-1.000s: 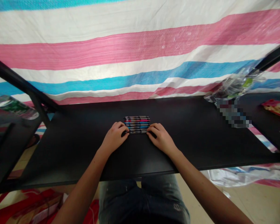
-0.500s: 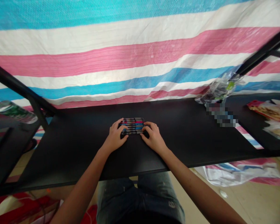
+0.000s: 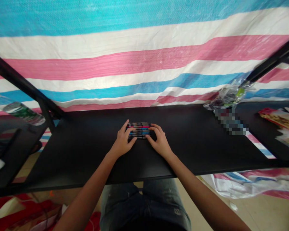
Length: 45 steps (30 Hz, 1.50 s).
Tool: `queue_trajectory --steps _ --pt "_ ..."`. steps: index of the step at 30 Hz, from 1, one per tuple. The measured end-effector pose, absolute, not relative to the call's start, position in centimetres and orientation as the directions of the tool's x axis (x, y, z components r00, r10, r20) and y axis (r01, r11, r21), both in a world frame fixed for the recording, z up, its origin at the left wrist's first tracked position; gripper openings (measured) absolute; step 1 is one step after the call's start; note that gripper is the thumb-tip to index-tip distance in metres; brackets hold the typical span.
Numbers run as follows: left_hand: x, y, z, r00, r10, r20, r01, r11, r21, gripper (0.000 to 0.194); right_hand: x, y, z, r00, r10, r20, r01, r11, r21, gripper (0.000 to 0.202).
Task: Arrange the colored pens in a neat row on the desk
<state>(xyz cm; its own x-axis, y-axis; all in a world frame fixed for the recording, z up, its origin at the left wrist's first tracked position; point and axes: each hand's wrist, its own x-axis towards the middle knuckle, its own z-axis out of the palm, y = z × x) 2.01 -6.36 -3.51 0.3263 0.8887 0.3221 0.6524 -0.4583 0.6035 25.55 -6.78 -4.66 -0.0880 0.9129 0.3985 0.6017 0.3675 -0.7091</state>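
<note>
Head view: row of pens at both hands
The pens (image 3: 141,132) lie side by side, lengthwise across the black tabletop (image 3: 197,138), in 1 compact row between the 2 hands. The left hand (image 3: 122,141) curves around the row's left end, thumb and fingers parted; the right hand (image 3: 161,141) mirrors it at the right end. Whether either hand pinches the pens cannot be told. Judged done: grouping into 1 row. Judged left: any evening of the ends, partly hidden by fingers, and release.

Light is soft, the edges seemingly blurred.
</note>
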Motion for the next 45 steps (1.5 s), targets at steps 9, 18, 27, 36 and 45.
queue_trajectory --steps 9,18,27,36,45 --pt "4.0 -2.6 -4.5 -0.070 0.954 0.291 0.297 -0.258 0.919 0.050 24.6 -1.6 -5.7 0.251 0.947 0.198 0.185 0.154 -0.971 0.060" --pt "4.7 -1.7 -6.5 -0.070 0.952 0.298 0.107 -0.290 0.951 0.048 23.4 -0.8 -6.7 0.173 0.978 0.115 -0.040 0.123 -0.992 0.078" --pt "4.6 -1.8 -7.3 -0.095 0.946 0.311 0.059 -0.307 0.950 0.050 23.3 -1.0 -6.6 0.171 0.980 0.102 -0.111 0.122 -0.986 0.076" --pt "4.8 -2.8 -6.4 -0.124 0.956 0.264 0.154 -0.244 0.957 0.051 23.4 -1.5 -6.9 0.175 0.969 0.174 0.106 0.157 -0.982 0.074" --pt "4.8 -3.1 -6.0 -0.127 0.947 0.294 0.155 -0.274 0.949 0.046 23.7 -1.4 -6.5 0.195 0.968 0.157 0.101 0.140 -0.985 0.076"
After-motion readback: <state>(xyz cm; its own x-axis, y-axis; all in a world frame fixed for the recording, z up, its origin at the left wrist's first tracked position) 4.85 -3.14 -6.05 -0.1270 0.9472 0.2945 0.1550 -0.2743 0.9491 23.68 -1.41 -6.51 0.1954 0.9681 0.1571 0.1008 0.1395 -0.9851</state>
